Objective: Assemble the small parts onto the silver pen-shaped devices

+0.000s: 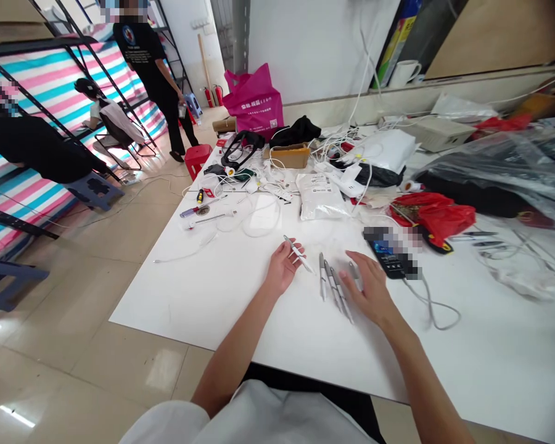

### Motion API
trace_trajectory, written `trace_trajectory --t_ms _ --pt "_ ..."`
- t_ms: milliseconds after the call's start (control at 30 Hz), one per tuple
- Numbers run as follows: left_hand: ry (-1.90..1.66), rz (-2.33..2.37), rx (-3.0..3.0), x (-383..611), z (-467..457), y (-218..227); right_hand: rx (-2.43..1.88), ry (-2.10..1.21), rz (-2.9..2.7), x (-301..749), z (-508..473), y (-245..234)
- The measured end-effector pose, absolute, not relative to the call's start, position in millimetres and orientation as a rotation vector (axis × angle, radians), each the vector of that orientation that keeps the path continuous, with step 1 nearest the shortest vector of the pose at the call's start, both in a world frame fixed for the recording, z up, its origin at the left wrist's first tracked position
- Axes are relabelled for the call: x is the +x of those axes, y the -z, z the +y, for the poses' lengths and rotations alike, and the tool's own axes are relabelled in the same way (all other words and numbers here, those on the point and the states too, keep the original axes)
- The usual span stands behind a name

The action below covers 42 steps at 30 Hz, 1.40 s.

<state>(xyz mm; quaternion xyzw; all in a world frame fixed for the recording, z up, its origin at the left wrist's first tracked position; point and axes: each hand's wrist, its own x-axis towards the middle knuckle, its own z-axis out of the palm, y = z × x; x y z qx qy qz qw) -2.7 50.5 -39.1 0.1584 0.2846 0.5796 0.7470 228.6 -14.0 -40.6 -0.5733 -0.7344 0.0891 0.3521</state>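
Note:
My left hand [282,268] rests palm up on the white table [213,290] with its fingers curled round a white pen [300,254]. Several more white and grey pens [333,285] lie in a row just right of it. My right hand [369,290] lies flat, fingers spread, beside that row and over one pen [354,272], holding nothing. A black phone [388,253] with a grey cable lies just beyond my right hand.
The far half of the table holds white cables, a white packet [321,196], a red bag [432,213], a cardboard box [289,155], screwdrivers [198,209] and clear plastic. A pink bag [254,102] stands at the back. Other people stand and sit at the left by striped cloth.

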Motion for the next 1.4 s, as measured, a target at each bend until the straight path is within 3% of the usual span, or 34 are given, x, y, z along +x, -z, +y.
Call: trace_trajectory --t_ms 300,500,600,900,1400 --pt "-1.239 0.569 0.345 -5 50 41 -1.535 -0.343 -1.79 214 -19 66" --pt "-1.247 0.596 0.32 -7 48 40 -1.805 0.238 -1.607 220 -4 55" --pt "-1.261 0.605 0.322 -8 48 41 -1.929 0.328 -1.596 231 3 60" --pt "-1.239 0.625 0.346 -6 48 39 -1.668 0.147 -1.781 230 46 54" --pt "-1.196 0.625 0.539 4 44 27 -1.249 -0.341 -1.916 220 26 49"
